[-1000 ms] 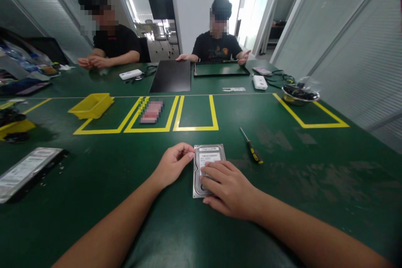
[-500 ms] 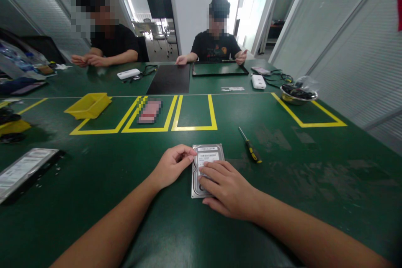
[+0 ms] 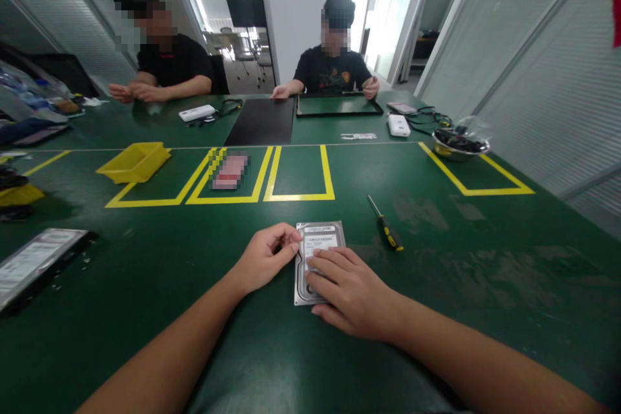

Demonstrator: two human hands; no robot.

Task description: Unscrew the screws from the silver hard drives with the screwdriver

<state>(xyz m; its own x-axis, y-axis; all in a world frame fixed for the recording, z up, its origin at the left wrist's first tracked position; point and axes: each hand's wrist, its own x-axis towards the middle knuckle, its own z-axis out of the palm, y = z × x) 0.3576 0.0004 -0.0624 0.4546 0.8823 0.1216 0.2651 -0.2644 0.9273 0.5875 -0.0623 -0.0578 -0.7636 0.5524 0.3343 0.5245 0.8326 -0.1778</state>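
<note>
Hard drive (image 3: 324, 237): flat on the green table (image 3: 485, 284), label side up, right in front, just this side of the yellow taped boxes (image 3: 298, 176).
Right hand (image 3: 353, 291): laid palm down over the near half of the drive, fingers spread and flat, pressing rather than gripping.
Left hand (image 3: 264, 255): loosely curled at the drive's left edge, fingertips touching the top left corner (can't tell if anything tiny is pinched there).
Screwdriver (image 3: 385, 232): yellow and black handle, lying loose just right of the drive, touched by nothing.
Yellow tray (image 3: 133, 162): well off to the left, inside a taped box.
Second drive (image 3: 33, 263): far left edge of the table.
Metal bowl (image 3: 460, 144): far right, in its own taped corner.
Other people: two seated across the table, hands on their own stuff.
</note>
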